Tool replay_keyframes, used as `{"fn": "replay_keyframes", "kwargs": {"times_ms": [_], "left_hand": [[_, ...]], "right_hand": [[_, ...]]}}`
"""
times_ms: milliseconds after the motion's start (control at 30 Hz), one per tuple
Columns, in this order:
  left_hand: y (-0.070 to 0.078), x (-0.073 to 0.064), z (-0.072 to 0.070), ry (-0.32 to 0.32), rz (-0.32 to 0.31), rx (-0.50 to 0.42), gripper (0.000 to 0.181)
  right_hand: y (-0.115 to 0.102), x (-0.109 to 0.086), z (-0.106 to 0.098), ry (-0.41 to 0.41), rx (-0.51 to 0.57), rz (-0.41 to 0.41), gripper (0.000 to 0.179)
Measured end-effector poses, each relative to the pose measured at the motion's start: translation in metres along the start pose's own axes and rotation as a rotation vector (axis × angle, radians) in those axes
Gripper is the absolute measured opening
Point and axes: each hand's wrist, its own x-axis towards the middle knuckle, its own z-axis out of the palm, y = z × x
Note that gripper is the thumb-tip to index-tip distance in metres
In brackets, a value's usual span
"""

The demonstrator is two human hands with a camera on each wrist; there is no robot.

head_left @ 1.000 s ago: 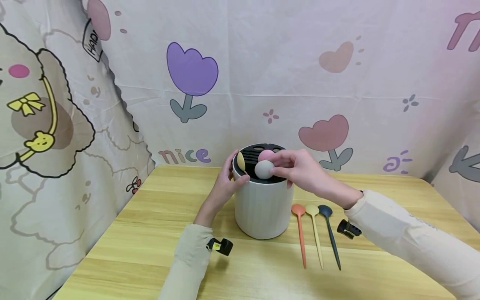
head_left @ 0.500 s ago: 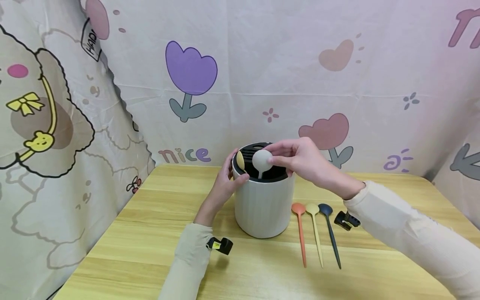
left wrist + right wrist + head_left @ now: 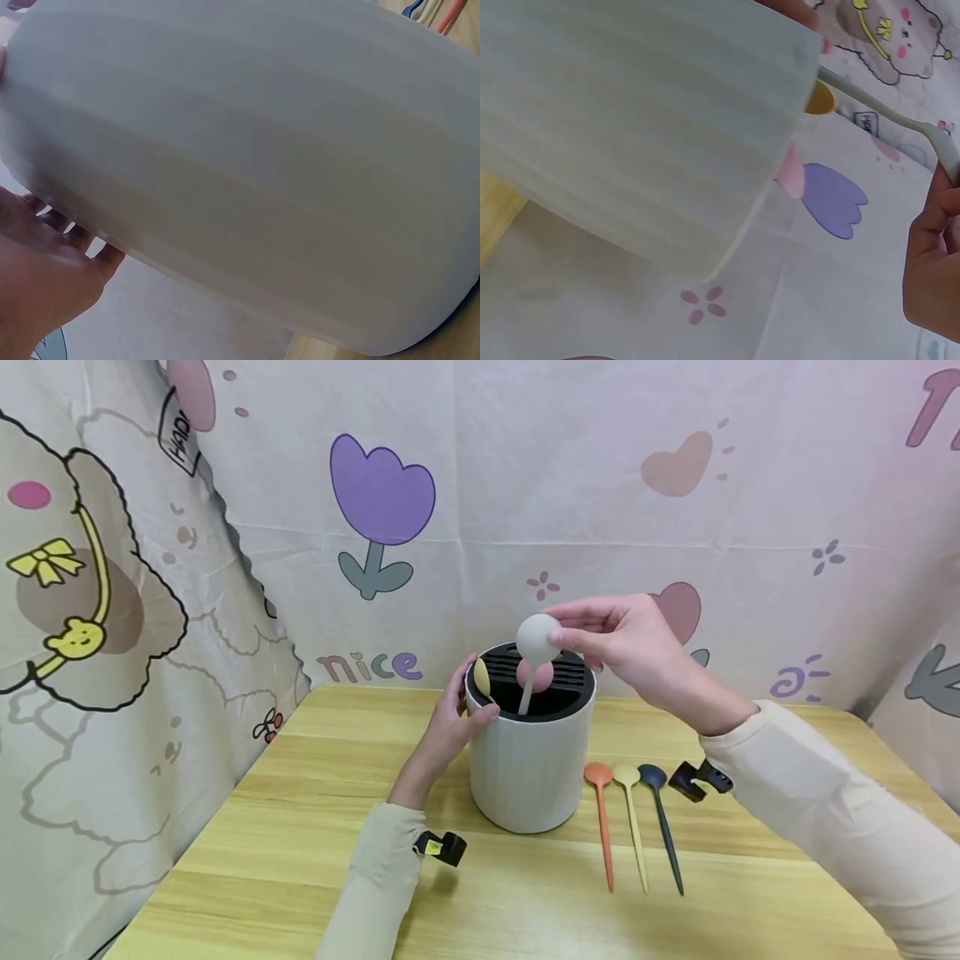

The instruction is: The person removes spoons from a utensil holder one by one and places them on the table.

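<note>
A white ribbed utensil holder (image 3: 528, 777) with a black slotted top stands upright on the table. My left hand (image 3: 452, 720) grips its left side near the rim, thumb at the front; in the left wrist view the fingers (image 3: 71, 232) bend along its wall. My right hand (image 3: 637, 647) pinches a light grey spoon (image 3: 538, 638) by its bowl above the holder. The spoon's handle (image 3: 885, 111) slants down into the opening, its lower end hidden inside. A yellow spoon (image 3: 482, 679) stands at the left of the opening, and a pink spoon (image 3: 542, 677) shows behind the grey handle.
Right of the holder, an orange spoon (image 3: 598, 774), a pale yellow spoon (image 3: 627, 775) and a navy spoon (image 3: 652, 775) lie side by side on the wooden table (image 3: 262, 827). A printed cloth (image 3: 480, 485) hangs behind.
My right hand has raised the grey spoon up from the top of the holder, so more of its handle shows. The left hand has stayed on the holder.
</note>
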Motion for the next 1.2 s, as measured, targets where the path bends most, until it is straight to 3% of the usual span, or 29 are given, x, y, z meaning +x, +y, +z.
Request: {"fn": "replay_keyframes", "kwargs": {"times_ms": [167, 400, 500, 667, 767, 933, 1200], "left_hand": [[0.0, 0.0, 0.0, -0.004, 0.011, 0.002, 0.101], [0.0, 0.0, -0.001, -0.003, 0.019, 0.008, 0.101], [0.0, 0.001, -0.001, -0.003, 0.016, 0.008, 0.101], [0.0, 0.001, -0.001, -0.001, 0.016, 0.006, 0.104], [0.0, 0.002, -0.001, 0.003, 0.017, 0.012, 0.106], [0.0, 0.002, -0.001, 0.009, 0.016, 0.016, 0.109], [-0.001, 0.001, -0.001, 0.008, 0.022, 0.016, 0.107]], "right_hand": [[-0.011, 0.0, -0.007, 0.067, 0.122, -0.048, 0.022], [-0.025, 0.001, -0.02, 0.107, 0.412, -0.169, 0.017], [-0.028, 0.001, -0.025, 0.129, 0.441, -0.209, 0.017], [-0.032, 0.0, -0.031, 0.158, 0.506, -0.206, 0.019], [-0.035, -0.001, -0.034, 0.157, 0.522, -0.2, 0.021], [-0.034, -0.004, -0.035, 0.159, 0.457, -0.129, 0.024], [-0.007, -0.01, -0.036, 0.169, 0.339, 0.023, 0.019]]}}
